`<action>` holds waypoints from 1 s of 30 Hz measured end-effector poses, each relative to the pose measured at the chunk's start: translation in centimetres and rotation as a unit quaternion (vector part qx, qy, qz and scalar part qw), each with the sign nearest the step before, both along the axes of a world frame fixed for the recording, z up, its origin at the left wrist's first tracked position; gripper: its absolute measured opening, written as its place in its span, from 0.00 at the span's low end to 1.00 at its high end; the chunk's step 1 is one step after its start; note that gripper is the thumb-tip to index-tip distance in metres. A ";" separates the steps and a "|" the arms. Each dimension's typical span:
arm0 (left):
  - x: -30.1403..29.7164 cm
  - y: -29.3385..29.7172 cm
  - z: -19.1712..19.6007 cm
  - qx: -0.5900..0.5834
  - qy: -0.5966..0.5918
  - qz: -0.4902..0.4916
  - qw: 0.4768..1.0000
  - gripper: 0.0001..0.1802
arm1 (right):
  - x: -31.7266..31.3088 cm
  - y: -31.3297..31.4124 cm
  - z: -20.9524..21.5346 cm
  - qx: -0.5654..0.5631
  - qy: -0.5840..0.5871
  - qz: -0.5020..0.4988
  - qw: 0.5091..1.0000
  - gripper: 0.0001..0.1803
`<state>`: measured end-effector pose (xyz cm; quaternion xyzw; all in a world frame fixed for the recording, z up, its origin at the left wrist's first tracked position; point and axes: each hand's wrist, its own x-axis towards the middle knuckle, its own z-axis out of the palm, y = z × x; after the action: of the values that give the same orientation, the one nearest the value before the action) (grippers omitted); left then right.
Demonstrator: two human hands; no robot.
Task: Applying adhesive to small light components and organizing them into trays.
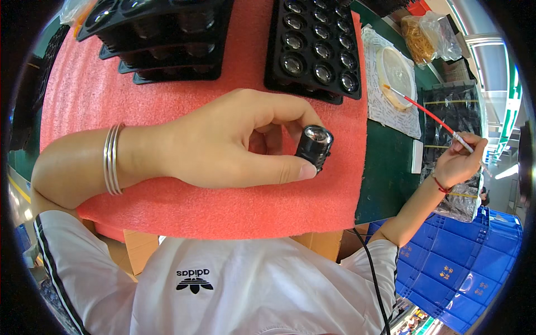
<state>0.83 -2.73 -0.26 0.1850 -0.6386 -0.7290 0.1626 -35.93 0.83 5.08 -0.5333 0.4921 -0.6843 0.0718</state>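
My left hand (234, 139) reaches across the pink foam mat (223, 215), thumb and fingers closed around a small black cylinder with a glass lens (314, 146) in its top. Its lens end faces up, slightly tilted. On the right, my right hand (460, 159) grips a thin paintbrush (430, 114) with a red handle. The brush's orange tip lies over a round, shallow translucent dish (397, 78). That dish rests on a crumpled printed sheet (410, 125) on the green tabletop (385, 190).
A black tray (312, 84) of lens pieces sits at the far middle. Several stacked black trays (178, 72) stand far left. Far right lies a clear bag of tan strands (419, 42). Blue plastic crates (452, 268) are stacked lower right; a black cable (371, 262) hangs near my body.
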 end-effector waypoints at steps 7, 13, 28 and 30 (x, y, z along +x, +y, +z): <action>0.0 0.1 0.0 0.007 0.009 0.002 1.000 0.15 | -0.2 -0.1 0.0 -0.016 -0.017 -0.055 0.998 0.24; 0.0 0.0 0.1 -0.004 -0.002 0.000 1.000 0.15 | -0.4 -0.1 0.1 -0.031 -0.040 -0.045 0.998 0.24; -0.1 0.0 -0.1 -0.002 0.012 0.003 1.000 0.15 | 0.3 -0.4 -0.1 -0.005 -0.008 -0.022 1.000 0.23; -0.1 0.0 -0.1 -0.003 0.010 0.003 1.000 0.15 | 0.6 -0.4 0.0 -0.008 -0.009 -0.020 1.000 0.23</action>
<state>0.78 -2.69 -0.32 0.1789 -0.6383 -0.7286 0.1721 -35.36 0.43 5.04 -0.5179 0.4964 -0.6943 0.0577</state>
